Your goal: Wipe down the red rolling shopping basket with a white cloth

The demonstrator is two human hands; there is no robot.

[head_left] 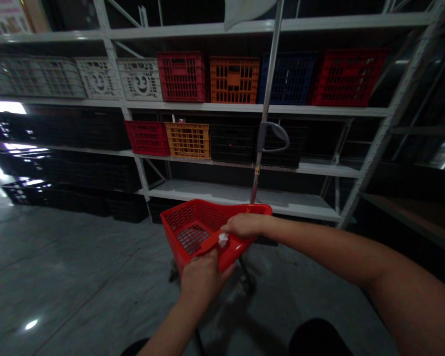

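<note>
A red plastic shopping cart (180,222) with a lattice basket stands in front of me. My left hand (202,274) is closed around the near side of its rim, thumb lying toward the right. Bent over the cart's handle section, my right hand (244,225) is closed, its fingers pointing left. A small crumpled white tissue (223,240) shows at its fingertips, against the red plastic; the hand's palm side is hidden. From the cart's far right corner rises a metal pole (269,84) carrying a grey loop handle (278,137).
Behind the cart runs a white metal shelf rack (222,108). Its shelves hold an orange crate (235,80), a yellow crate (188,141), and red, blue, white and black ones. Black crates (128,207) sit low at the left on the grey floor (77,267). A ledge (411,217) stands at right.
</note>
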